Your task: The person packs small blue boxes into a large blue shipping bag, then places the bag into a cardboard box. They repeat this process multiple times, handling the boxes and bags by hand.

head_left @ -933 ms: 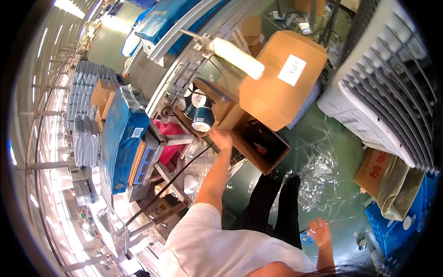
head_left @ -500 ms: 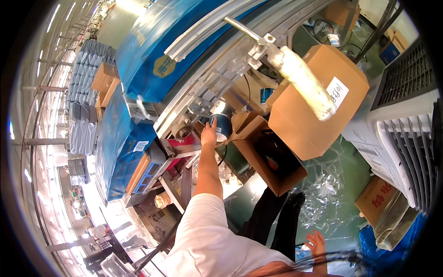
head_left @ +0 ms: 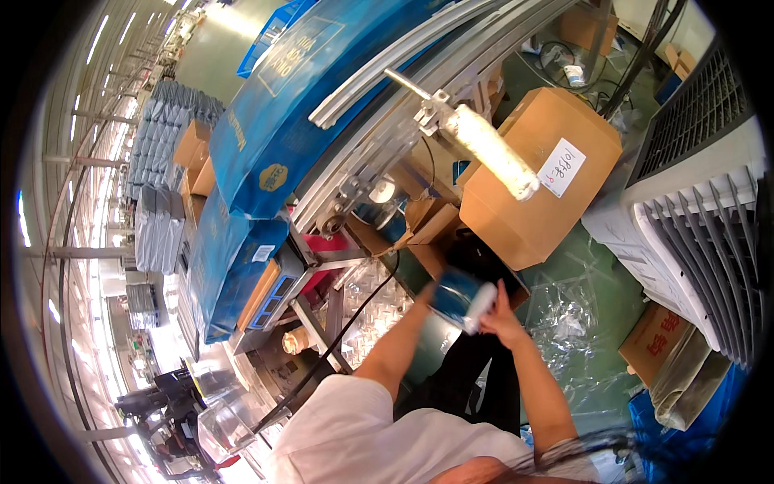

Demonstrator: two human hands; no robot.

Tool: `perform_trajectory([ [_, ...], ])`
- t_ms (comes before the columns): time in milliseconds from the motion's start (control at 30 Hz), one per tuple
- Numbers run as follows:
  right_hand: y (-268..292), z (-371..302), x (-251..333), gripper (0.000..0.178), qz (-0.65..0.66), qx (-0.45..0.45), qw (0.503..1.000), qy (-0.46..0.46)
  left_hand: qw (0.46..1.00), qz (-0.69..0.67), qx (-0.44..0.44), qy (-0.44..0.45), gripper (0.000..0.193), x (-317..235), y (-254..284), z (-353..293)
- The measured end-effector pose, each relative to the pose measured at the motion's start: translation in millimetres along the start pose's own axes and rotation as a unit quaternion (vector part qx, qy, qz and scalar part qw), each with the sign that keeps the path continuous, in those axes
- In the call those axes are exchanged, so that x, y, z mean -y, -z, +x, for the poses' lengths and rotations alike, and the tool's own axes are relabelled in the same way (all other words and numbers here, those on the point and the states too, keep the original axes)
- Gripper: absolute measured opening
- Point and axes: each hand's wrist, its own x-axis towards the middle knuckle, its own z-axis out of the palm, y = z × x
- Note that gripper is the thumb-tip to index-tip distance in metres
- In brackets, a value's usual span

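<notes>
I hold a blue cylinder with a white end (head_left: 461, 297) in front of my body, over my dark trousers. My left hand (head_left: 425, 297) grips it from the left and is mostly hidden behind it. My right hand (head_left: 505, 321) closes on its white end from the right. Just beyond the cylinder lies an open dark-lined cardboard box (head_left: 482, 256).
A large brown carton with a white label (head_left: 538, 179) stands beyond my hands, with a white roller (head_left: 490, 152) on a metal conveyor frame above it. Blue sacks (head_left: 274, 137) lie on the conveyor at left. A grey slatted machine (head_left: 701, 202) stands at right. Clear plastic film (head_left: 574, 316) covers the green floor.
My left hand has drawn the blue cylinder back from the shelf under the conveyor toward my body. My right hand has come up from my side and taken hold of it.
</notes>
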Motion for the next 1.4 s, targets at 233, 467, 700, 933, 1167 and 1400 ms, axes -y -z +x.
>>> perform_trajectory([
  [233,52.6,-12.6,-58.3,0.080,0.167,-0.128,0.976,0.054,0.854,0.423,-0.166,-0.254,0.013,-94.2,-191.6,-62.1],
  [467,104.7,-53.8,-149.8,0.070,0.333,-0.188,0.924,0.019,0.509,0.577,-0.582,-0.262,0.050,-259.3,-127.2,31.2],
  [700,125.5,-110.3,-196.1,0.065,0.293,-0.218,0.931,0.021,0.440,0.690,-0.494,-0.295,0.052,-268.0,-110.5,66.0],
  [933,134.1,-168.3,-200.6,0.055,0.352,-0.212,0.912,-0.001,0.451,0.251,-0.629,-0.581,0.046,-164.1,-103.5,7.4],
  [1167,156.8,-329.6,-239.2,0.052,0.330,-0.435,0.837,-0.024,0.896,0.322,-0.186,-0.242,0.029,127.0,-191.7,-181.6],
  [1400,268.0,-644.6,-312.7,0.059,0.456,-0.551,0.578,0.392,0.856,0.451,0.239,0.084,0.031,379.5,-318.6,-283.0],
])
